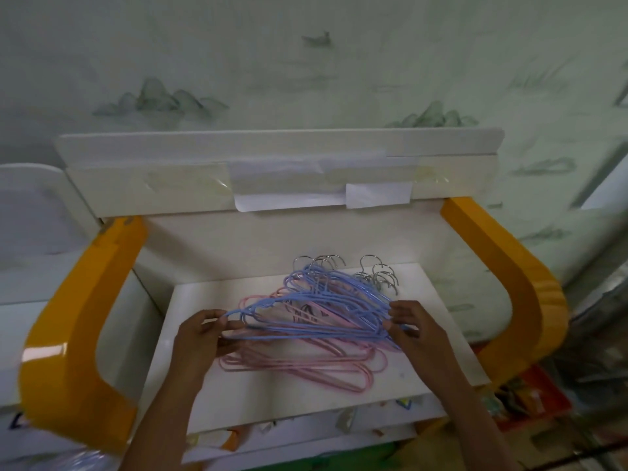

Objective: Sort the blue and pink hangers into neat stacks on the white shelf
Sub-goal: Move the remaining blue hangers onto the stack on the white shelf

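A bunch of blue hangers (pixel 326 300) with metal hooks (pixel 326 261) is held over the white shelf (pixel 435 300). My left hand (pixel 200 338) pinches the bunch's left ends, and my right hand (pixel 413 326) grips its right ends. Beneath the blue ones, several pink hangers (pixel 306 367) lie loosely spread on the shelf surface, some reaching toward the front. More metal hooks (pixel 380 277) show at the back right of the pile.
Orange curved side frames stand at the left (pixel 78 334) and right (pixel 530 300) of the shelf. A white back panel with taped paper (pixel 292 185) rises behind it. Cluttered items (pixel 530 402) lie lower right, below the shelf.
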The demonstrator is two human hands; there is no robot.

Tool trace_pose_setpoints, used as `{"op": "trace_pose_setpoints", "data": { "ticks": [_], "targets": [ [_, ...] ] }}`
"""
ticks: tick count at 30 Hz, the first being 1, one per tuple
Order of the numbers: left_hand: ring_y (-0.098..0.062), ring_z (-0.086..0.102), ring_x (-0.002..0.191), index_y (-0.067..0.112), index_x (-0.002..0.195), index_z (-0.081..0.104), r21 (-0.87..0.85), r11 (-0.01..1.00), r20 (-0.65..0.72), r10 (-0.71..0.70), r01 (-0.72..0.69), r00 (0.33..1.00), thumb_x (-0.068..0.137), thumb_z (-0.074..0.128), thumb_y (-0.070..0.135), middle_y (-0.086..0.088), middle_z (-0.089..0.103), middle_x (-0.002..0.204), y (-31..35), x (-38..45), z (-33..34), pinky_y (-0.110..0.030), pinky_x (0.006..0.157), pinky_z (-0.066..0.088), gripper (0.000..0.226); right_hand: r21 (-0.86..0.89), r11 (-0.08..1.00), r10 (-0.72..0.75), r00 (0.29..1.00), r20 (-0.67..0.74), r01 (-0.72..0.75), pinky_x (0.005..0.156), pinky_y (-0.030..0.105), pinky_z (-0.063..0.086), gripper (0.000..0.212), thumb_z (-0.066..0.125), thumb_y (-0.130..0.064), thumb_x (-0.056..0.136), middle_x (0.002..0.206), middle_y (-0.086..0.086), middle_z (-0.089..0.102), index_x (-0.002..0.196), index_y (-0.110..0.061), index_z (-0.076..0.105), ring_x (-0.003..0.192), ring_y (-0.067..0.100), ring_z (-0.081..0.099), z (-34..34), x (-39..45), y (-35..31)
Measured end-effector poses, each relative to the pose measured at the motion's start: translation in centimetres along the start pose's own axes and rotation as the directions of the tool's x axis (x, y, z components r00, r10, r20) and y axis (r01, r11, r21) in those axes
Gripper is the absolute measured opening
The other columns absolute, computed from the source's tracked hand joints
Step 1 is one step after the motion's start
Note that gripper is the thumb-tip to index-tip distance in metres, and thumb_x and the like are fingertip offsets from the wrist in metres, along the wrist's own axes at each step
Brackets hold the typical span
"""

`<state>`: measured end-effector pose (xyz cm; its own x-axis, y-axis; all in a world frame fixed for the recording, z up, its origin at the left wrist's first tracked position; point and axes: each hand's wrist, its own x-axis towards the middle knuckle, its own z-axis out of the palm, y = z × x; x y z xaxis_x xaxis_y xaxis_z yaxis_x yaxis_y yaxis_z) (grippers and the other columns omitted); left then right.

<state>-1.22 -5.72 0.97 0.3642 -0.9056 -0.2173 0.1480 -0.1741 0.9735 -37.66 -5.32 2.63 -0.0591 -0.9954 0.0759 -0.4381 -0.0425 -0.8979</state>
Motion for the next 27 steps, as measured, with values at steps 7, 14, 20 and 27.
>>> {"op": "trace_pose_setpoints", "data": {
  "ticks": [7,14,20,27],
  "targets": [
    [-0.022,0.071,0.057,0.009,0.092,0.061,-0.066,0.993,-0.064,0.091,-0.095,0.994,0.100,0.048,0.004,-0.004,0.074,0.072,0.5,-1.8,-0.9,-0.026,0.052,0.057,0.017,-0.037,0.999,-0.014,1.000,-0.027,0.013,0.076,0.012,0.047,0.028,0.070,-0.028,0.090,0.109,-0.013,0.066,0.117,-0.026,0.061,0.098,0.001,0.063,0.2,0.3,0.6],
    [-0.024,0.070,0.061,0.007,0.099,0.063,-0.151,0.980,-0.106,0.112,-0.127,0.988,0.099,0.050,0.005,-0.009,0.074,0.083,0.5,-2.9,-0.7,-0.026,0.058,0.059,0.013,-0.220,0.976,-0.003,1.000,-0.012,0.000,0.081,0.019,0.048,0.026,0.063,-0.019,0.095,0.108,0.000,0.061,0.121,-0.014,0.062,0.093,0.012,0.059,0.4,1.2,2.5],
    [-0.018,0.070,0.062,0.009,0.102,0.066,-0.146,0.977,-0.122,0.135,-0.153,0.983,0.100,0.049,0.005,-0.010,0.072,0.088,0.7,-3.6,-0.2,-0.024,0.059,0.059,0.018,-0.319,0.947,0.042,0.999,-0.009,-0.043,0.089,0.037,0.051,0.023,0.065,-0.020,0.094,0.104,0.009,0.064,0.114,-0.010,0.067,0.095,0.025,0.065,1.4,2.6,3.0],
    [-0.020,0.070,0.065,0.008,0.105,0.066,-0.142,0.978,-0.135,0.133,-0.152,0.982,0.100,0.048,0.006,-0.009,0.073,0.087,1.1,-4.0,-0.5,-0.024,0.059,0.058,0.018,-0.285,0.955,0.077,0.997,-0.019,-0.079,0.071,0.023,0.042,0.010,0.067,-0.008,0.088,0.091,0.005,0.070,0.098,-0.011,0.067,0.087,0.021,0.066,1.2,3.4,3.2]
  ]
}}
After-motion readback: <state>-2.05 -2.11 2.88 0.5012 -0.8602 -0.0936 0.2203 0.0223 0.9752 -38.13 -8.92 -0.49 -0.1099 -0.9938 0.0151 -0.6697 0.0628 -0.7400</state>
